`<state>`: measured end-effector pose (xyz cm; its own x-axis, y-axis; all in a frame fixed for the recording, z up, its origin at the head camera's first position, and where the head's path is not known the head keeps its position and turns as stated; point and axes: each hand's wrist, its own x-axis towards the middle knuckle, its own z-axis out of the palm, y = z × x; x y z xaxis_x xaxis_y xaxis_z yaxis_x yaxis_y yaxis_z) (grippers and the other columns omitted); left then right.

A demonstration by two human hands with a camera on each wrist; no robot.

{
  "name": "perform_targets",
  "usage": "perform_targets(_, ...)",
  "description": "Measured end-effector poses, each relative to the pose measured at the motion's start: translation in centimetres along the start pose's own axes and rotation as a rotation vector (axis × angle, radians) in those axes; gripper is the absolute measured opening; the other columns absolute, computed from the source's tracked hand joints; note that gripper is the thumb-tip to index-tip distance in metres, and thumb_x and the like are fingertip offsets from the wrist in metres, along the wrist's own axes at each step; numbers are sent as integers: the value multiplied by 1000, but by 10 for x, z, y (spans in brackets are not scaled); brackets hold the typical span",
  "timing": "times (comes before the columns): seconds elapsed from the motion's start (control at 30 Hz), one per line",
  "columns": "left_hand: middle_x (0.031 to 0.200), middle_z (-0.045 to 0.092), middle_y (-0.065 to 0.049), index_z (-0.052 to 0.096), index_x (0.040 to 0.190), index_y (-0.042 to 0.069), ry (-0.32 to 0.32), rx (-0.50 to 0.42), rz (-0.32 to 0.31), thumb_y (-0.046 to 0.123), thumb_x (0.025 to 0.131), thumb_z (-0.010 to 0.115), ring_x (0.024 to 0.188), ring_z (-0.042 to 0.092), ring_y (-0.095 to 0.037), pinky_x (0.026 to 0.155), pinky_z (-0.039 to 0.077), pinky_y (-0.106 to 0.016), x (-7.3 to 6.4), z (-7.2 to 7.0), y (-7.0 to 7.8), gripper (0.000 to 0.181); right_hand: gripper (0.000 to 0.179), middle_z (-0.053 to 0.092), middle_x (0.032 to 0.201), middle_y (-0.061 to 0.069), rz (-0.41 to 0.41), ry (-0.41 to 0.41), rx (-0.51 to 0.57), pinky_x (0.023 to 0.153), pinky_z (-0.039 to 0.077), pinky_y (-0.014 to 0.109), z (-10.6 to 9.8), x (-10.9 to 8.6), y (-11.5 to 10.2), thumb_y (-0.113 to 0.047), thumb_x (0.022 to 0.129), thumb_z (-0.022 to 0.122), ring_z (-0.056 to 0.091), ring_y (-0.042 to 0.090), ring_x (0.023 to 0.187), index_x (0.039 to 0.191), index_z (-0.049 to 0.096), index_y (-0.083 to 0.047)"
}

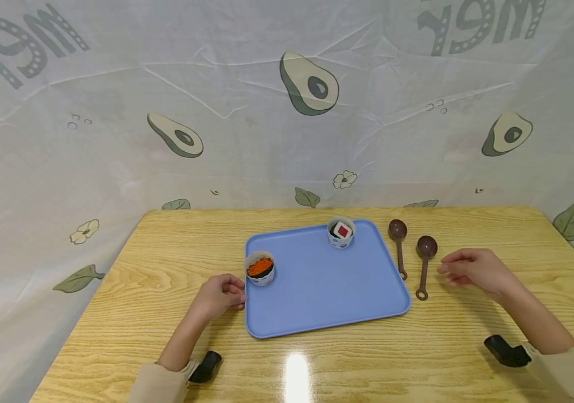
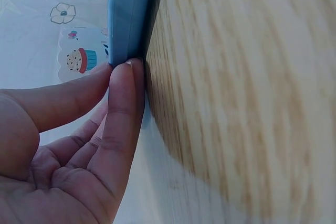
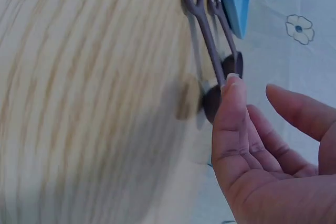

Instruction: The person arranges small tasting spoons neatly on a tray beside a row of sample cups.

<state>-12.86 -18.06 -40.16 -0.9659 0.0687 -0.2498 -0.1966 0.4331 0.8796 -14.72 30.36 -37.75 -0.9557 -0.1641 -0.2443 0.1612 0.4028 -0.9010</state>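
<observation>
A blue tray (image 1: pixel 327 285) lies mid-table. On it stand a small cup of orange filling (image 1: pixel 260 267) at the left rim and a cup with a red-and-white piece (image 1: pixel 341 232) at the back. My left hand (image 1: pixel 240 294) rests on the table by the tray's left edge. In the left wrist view its thumb and forefinger tips (image 2: pixel 123 69) touch the tray rim (image 2: pixel 128 14). Two brown spoons (image 1: pixel 399 246) (image 1: pixel 425 263) lie right of the tray. My right hand (image 1: pixel 445 268) hovers just right of them, fingers relaxed and holding nothing; the nearer spoon (image 3: pixel 207 35) lies just past its fingertips.
The wooden table (image 1: pixel 166 252) is backed and flanked by a hanging white cloth (image 1: pixel 266 140) printed with avocados. Black wrist mounts (image 1: pixel 206 366) (image 1: pixel 505 351) sit near the table's front edge. Bare wood lies left of the tray and along the front.
</observation>
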Motion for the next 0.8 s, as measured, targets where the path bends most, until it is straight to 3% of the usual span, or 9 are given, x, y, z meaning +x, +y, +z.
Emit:
perform_targets(0.3,74,57,-13,55,95,-13,3,-3,4,-14,79,61,62,61,-19,62,57,-31,1,0,1,18,24,66,84,7,34,-8,207,67,56,31,8,12,8,-1,91,52,64,17,68,105,49,17)
perform_targets(0.8,71,56,-11,56,95,-13,-10,12,-18,-11,80,61,61,60,-18,60,56,-30,0,-1,3,16,15,66,78,4,131,15,265,63,57,29,10,29,23,-9,86,62,63,15,65,94,59,3)
